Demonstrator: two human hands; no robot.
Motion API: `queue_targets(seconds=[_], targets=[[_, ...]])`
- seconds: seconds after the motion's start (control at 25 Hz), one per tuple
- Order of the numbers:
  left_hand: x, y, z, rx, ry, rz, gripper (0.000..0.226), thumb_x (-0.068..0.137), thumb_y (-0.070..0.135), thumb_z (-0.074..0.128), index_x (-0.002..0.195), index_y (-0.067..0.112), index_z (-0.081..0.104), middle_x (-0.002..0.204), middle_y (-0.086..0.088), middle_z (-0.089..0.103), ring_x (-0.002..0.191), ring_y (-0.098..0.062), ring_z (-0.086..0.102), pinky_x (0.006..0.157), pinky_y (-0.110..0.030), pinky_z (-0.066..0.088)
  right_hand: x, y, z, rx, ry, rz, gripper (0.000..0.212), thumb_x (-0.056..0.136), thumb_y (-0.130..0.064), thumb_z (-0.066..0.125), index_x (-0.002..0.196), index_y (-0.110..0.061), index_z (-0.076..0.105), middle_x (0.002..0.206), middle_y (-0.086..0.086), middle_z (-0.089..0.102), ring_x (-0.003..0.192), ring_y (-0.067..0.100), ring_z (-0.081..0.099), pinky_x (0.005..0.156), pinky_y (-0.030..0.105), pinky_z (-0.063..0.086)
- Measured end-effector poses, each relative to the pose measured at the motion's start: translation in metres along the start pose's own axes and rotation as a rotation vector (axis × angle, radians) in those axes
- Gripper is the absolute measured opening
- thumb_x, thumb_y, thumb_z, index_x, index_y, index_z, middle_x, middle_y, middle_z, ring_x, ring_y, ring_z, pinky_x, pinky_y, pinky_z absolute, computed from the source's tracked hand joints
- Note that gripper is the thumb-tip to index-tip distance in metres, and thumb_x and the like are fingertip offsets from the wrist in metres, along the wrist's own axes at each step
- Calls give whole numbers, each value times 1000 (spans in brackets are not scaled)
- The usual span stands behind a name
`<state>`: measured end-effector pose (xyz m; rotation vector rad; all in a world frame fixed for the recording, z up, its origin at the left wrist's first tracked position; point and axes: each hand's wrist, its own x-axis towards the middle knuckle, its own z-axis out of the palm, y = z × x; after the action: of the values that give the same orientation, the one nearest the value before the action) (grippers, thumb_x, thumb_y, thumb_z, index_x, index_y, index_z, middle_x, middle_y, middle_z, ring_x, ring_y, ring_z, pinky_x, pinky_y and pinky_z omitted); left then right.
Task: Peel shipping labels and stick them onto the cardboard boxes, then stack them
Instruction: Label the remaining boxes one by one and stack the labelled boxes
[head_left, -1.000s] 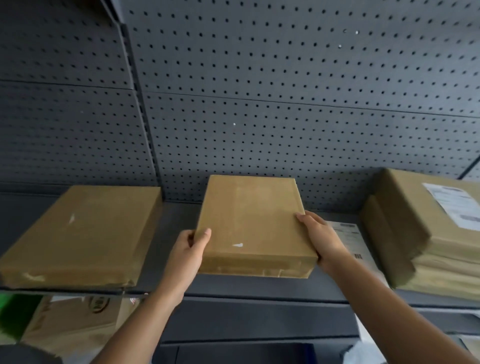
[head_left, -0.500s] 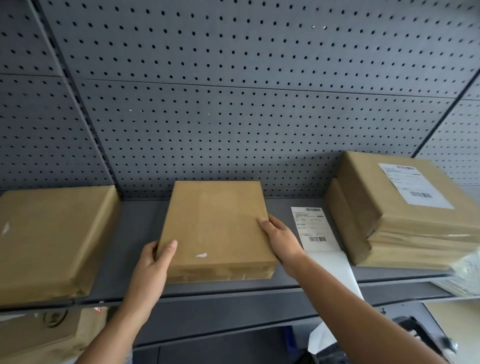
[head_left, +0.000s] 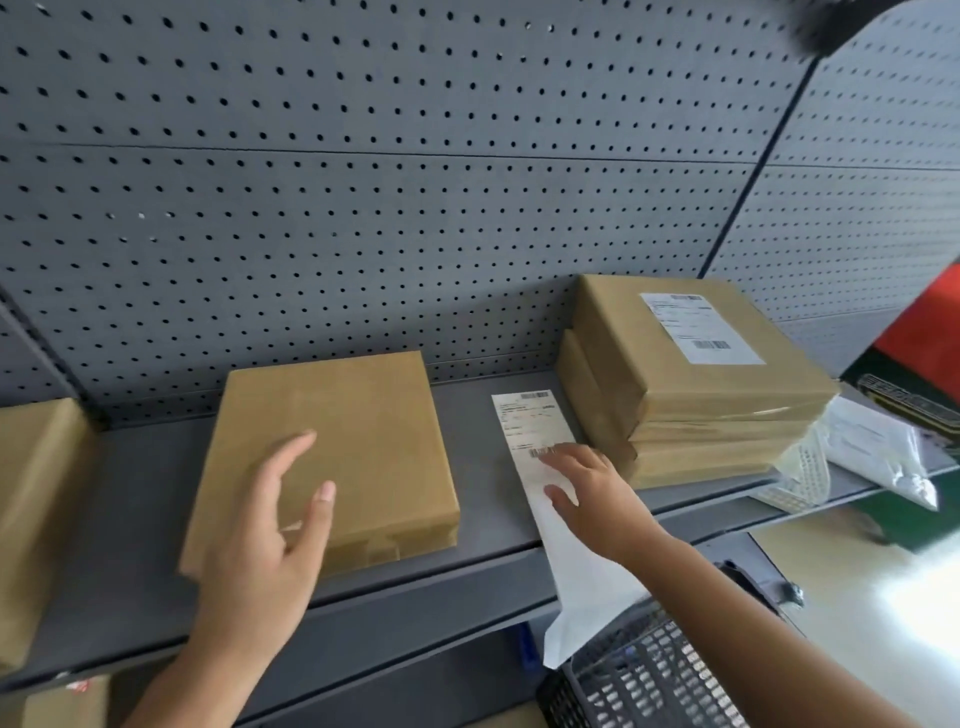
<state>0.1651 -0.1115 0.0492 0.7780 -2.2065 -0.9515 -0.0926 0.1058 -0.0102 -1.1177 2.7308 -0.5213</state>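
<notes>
Below the grey pegboard wall (head_left: 363, 208), I see the shelf (head_left: 140, 519) carrying a labelled stack of boxes (head_left: 717, 415) at the right. A plain brown box (head_left: 343, 441) lies flat mid-shelf, its long side running front to back. Between them lies the white label strip (head_left: 535, 421), printed end toward the wall, blank tail drooping over the shelf's front edge. I've got the left hand (head_left: 260, 561) spread wide over the box's near left corner, holding nothing. The right hand (head_left: 592, 499) lays straight fingers on the strip's barcode.

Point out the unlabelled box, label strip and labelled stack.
unlabelled box (head_left: 358, 426), head view, bare top face.
label strip (head_left: 530, 421), head view, printed upper label.
labelled stack (head_left: 628, 322), head view, top box's brown face.
</notes>
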Motion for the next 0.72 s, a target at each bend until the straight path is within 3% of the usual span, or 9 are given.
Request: queue_targets(seconds=[0.08, 0.2, 0.28, 0.48, 0.56, 0.72], targets=[[0, 13, 19, -7, -84, 108, 43, 98, 34, 54, 141, 32, 51, 141, 33, 47, 116, -23, 66, 97, -36, 51, -6, 9, 2, -61, -78, -9, 51, 100, -26, 53, 150, -22, 43, 156, 4, 40, 145, 28, 31, 120, 39, 27], [-2, 27, 46, -72, -171, 205, 37, 100, 41, 51, 134, 26, 58, 135, 29, 55, 125, 17, 48, 103, -5, 34, -4, 11, 8, -105, -112, -4, 53, 101, -22, 52, 152, -20, 38, 155, 5, 40, 144, 28, 31, 120, 39, 26], [-4, 37, 61, -86, -221, 244, 36, 98, 44, 48, 127, 27, 62, 129, 25, 63, 122, 20, 48, 98, 1, 32, 1, 12, 11, -148, -81, 7, 51, 100, -20, 55, 149, -21, 43, 148, 5, 46, 136, 30, 40, 115, 40, 34], [-11, 52, 90, -144, -311, 250, 18, 98, 34, 55, 111, 32, 67, 104, 23, 73, 102, 5, 66, 85, -13, 50, 7, 4, 8, -285, 120, -25, 29, 94, -17, 62, 122, -26, 66, 116, 2, 62, 108, 30, 58, 91, 43, 48], [-11, 58, 98, -208, -405, 123, 11, 100, 29, 58, 101, 32, 69, 90, 20, 75, 90, 0, 70, 78, -21, 55, 5, -2, -3, -277, 250, -43, 20, 94, -21, 64, 112, -27, 70, 107, -1, 65, 99, 29, 60, 83, 44, 50], [-3, 75, 115, -467, -596, -220, 15, 100, 27, 59, 98, 21, 73, 87, 5, 79, 85, -14, 74, 82, -34, 62, -2, -19, -37, -220, 441, -91, 11, 92, -27, 67, 102, -28, 72, 97, -5, 65, 91, 25, 60, 77, 41, 51]])
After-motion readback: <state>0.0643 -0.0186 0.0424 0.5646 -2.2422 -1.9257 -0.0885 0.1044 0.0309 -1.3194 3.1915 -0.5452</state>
